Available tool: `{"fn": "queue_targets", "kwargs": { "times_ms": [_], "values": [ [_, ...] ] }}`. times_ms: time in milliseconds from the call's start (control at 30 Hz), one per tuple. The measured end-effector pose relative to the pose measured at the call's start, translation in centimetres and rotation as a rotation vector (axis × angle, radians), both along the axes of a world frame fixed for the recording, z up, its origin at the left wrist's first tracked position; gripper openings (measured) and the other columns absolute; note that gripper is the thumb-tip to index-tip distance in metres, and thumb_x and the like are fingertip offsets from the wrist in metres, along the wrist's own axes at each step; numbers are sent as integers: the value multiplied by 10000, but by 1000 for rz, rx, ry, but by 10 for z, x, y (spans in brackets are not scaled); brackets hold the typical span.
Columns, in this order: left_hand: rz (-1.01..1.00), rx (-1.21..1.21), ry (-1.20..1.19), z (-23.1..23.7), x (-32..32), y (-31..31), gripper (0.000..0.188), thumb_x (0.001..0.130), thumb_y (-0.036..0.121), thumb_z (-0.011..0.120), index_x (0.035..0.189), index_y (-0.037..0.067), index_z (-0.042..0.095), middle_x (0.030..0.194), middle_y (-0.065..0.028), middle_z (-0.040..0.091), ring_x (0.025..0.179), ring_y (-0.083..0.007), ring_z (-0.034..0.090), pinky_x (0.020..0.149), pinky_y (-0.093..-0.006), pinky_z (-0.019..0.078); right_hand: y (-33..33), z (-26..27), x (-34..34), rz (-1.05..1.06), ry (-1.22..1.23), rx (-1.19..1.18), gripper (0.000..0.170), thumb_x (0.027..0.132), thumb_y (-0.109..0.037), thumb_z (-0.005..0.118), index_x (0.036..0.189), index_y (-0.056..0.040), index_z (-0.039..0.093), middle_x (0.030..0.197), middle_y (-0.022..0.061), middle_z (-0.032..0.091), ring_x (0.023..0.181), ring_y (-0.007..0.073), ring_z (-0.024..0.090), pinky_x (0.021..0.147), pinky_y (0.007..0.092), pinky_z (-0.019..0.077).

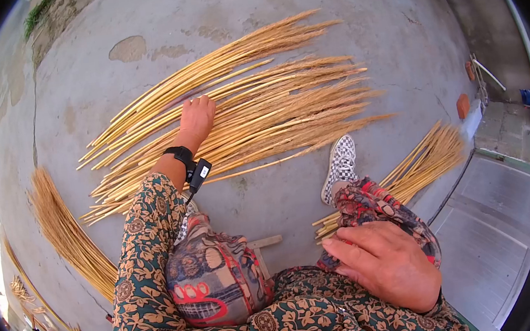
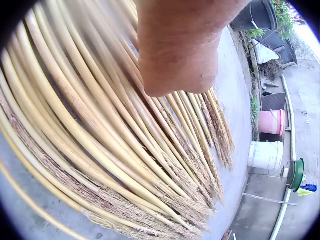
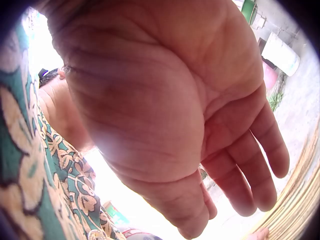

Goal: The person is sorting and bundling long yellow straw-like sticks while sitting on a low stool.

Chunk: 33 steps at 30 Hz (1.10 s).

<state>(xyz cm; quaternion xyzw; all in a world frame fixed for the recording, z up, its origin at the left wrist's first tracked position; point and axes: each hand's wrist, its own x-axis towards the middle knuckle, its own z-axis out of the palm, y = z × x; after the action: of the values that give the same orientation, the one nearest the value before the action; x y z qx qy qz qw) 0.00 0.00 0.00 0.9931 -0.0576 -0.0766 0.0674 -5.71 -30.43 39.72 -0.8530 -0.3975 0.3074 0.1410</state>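
Observation:
Long yellow broomcorn stalks [image 1: 235, 123] with feathery tan heads lie spread on the grey ground in the head view. My left hand [image 1: 198, 117] is over the middle of the spread, its fingers curled down around stalks there. In the left wrist view, the left hand [image 2: 180, 50] hides its own fingertips, with thick stalks [image 2: 90, 130] fanning out below it. My right hand [image 1: 385, 263] is held above my right knee with nothing in it. Its fingers [image 3: 240, 185] hang loosely bent in the right wrist view, the palm bare.
One stalk bundle [image 1: 71, 231] lies on the left, another bundle [image 1: 414, 169] beside my right leg. My checkered shoe [image 1: 341, 164] stands near the spread's lower edge. White panels [image 1: 502, 205] and a brick [image 1: 463, 106] are on the right. Buckets [image 2: 270, 122] stand in the distance.

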Motion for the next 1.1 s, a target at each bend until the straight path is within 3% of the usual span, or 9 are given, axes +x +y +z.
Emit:
{"fn": "queue_targets", "kwargs": {
  "times_ms": [67, 200, 300, 333, 467, 600, 667, 800, 1100],
  "values": [
    [-101, -31, -11, 15, -7, -7, 195, 800, 82, 562, 989, 93, 514, 916, -95, 566, 949, -289, 596, 829, -434, 478, 0, 0, -3, 3, -11, 2, 428, 762, -166, 676, 1182, -126, 605, 1047, 95, 596, 953, 272, 596, 829, 375, 483],
    [63, -286, -213, 8, 20, -14, 184, 787, 50, 561, 971, 63, 558, 919, -142, 561, 895, -341, 596, 693, -436, 524, 1, -11, 5, 20, -71, 27, 435, 756, -160, 676, 1183, -119, 603, 1047, 93, 592, 942, 269, 595, 817, 371, 483],
    [108, -189, 49, -5, 31, 5, 180, 827, 60, 524, 1004, 73, 554, 1013, -158, 539, 919, -344, 613, 717, -444, 535, 0, -9, 2, 10, -45, 28, 438, 754, -154, 676, 1184, -120, 599, 1051, 93, 588, 939, 269, 594, 811, 368, 484],
    [52, -180, 8, -50, 29, 17, 162, 828, 52, 520, 985, 67, 562, 1038, -170, 544, 925, -363, 615, 717, -450, 533, 0, -7, 1, 11, -32, 14, 439, 754, -153, 677, 1185, -121, 599, 1053, 93, 588, 941, 269, 593, 810, 368, 484],
    [273, -226, 12, -20, 36, 22, 141, 842, 57, 503, 958, 65, 583, 1049, -184, 572, 886, -364, 616, 722, -460, 524, -1, -8, 0, 15, -23, 15, 447, 748, -159, 686, 1185, -125, 598, 1055, 92, 588, 947, 268, 590, 807, 366, 485],
    [181, -258, -218, -29, 39, 32, 135, 860, 99, 505, 965, 71, 586, 945, -166, 602, 863, -340, 615, 738, -430, 523, -1, -5, 1, 6, -4, -9, 459, 731, -177, 713, 1174, -126, 605, 1069, 90, 598, 956, 271, 592, 832, 379, 483],
    [230, -312, -199, -36, 35, 31, 134, 863, 104, 507, 966, 78, 586, 946, -170, 586, 859, -354, 609, 726, -444, 519, 1, -3, 0, -14, 1, -40, 460, 709, -195, 751, 1145, -123, 624, 1094, 86, 617, 972, 277, 596, 882, 403, 482],
    [326, -391, -86, -39, 18, 9, 129, 872, 101, 500, 972, 92, 581, 957, -168, 552, 848, -381, 600, 700, -474, 510, -1, -1, 2, 15, 6, -20, 463, 746, -174, 693, 1196, -132, 591, 1059, 89, 590, 941, 266, 592, 811, 370, 481],
    [156, -448, -64, -19, -8, -15, 165, 850, 47, 502, 993, 88, 575, 939, -158, 551, 863, -378, 596, 721, -461, 509, -1, -2, 5, 1, -1, -27, 458, 754, -176, 686, 1200, -137, 590, 1059, 90, 593, 941, 267, 596, 812, 377, 484]
  ]
}}
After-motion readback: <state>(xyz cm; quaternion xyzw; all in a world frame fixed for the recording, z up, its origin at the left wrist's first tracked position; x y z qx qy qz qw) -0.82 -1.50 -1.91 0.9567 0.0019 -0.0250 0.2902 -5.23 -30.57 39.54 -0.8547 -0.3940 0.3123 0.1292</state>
